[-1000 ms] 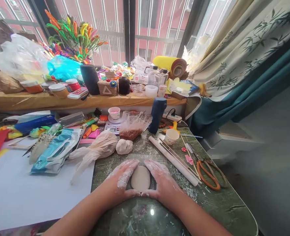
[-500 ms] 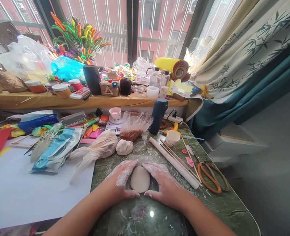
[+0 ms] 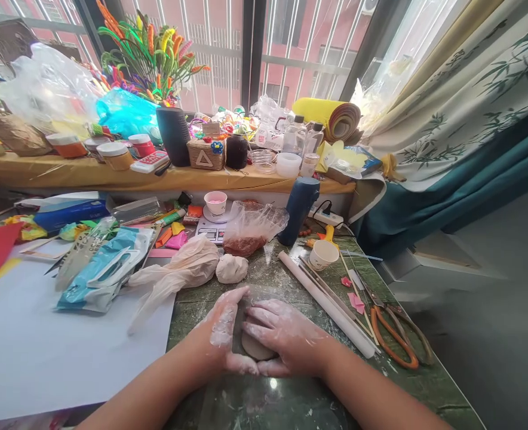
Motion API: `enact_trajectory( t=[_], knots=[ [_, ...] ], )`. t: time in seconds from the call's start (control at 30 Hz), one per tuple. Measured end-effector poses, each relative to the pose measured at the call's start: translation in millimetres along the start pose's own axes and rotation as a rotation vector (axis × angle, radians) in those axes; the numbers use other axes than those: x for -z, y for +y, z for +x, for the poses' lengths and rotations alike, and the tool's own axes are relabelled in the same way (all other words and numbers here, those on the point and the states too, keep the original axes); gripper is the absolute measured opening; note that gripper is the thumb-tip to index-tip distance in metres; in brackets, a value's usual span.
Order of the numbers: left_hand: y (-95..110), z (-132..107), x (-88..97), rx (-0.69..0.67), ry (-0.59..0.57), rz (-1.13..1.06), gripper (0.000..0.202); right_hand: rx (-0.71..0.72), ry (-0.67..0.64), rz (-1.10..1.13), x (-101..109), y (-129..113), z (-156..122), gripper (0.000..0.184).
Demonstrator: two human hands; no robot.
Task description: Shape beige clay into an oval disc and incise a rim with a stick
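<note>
Currently, from the head camera, have the right hand (image 3: 286, 331) laid palm down over a flat round of pale clay (image 3: 255, 348), with fingers extended, slightly bent, and not closed around it. See only the clay's left and near edges out from under that hand, low on the green table (image 3: 246, 406). Hold the left hand (image 3: 223, 334) on edge along the clay's left side, half open in a C shape, with thumb pointing toward the right thumb; cannot tell whether touching the clay or just short of it. Notice white powder on both hands. Find a lump of pale clay (image 3: 232, 269) farther back, just beside a thin plastic bag (image 3: 187, 266). Look right for a white rod (image 3: 327, 304) lying slantwise, near a paper cup (image 3: 324, 257), and beyond it for orange-handled scissors (image 3: 401, 346). Look left for a large white sheet (image 3: 89, 358), partly under the left forearm.
</note>
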State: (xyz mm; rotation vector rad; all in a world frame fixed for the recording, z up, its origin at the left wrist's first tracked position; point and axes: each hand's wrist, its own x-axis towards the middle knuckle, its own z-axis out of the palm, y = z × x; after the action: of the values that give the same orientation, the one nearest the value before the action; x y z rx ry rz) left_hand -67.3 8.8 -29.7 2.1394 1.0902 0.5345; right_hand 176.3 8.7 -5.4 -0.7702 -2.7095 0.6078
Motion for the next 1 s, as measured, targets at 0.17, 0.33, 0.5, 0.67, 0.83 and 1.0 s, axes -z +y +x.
enact_trajectory(
  t=[0.17,0.33,0.5,0.67,0.83,1.0],
  knots=[
    [3.2,2.4,-4.3,0.037,0.042,-0.021,0.127,-0.060,0.067,0.013,-7.3,-2.5,5.8,0.070],
    [3.7,8.4,-6.2,0.008,0.008,0.032,0.125,-0.100,0.049,0.079,-3.2,-3.1,5.9,0.077],
    [16.6,2.2,9.0,0.027,-0.036,0.004,0.113,-0.348,0.215,0.229,-2.0,-5.7,-14.5,0.067],
    [25.6,1.2,7.8,0.063,-0.070,0.044,0.114,-0.592,0.421,0.359,-16.8,-22.5,-20.4,0.051],
    [28.3,4.9,2.5,0.020,-0.024,0.052,0.097,-0.529,0.446,0.302,-21.8,-27.3,-12.2,0.041],
    [30.2,1.9,3.9,0.015,-0.003,0.110,0.095,-0.510,0.548,0.223,-25.8,-25.0,-11.9,0.044]
  ],
)
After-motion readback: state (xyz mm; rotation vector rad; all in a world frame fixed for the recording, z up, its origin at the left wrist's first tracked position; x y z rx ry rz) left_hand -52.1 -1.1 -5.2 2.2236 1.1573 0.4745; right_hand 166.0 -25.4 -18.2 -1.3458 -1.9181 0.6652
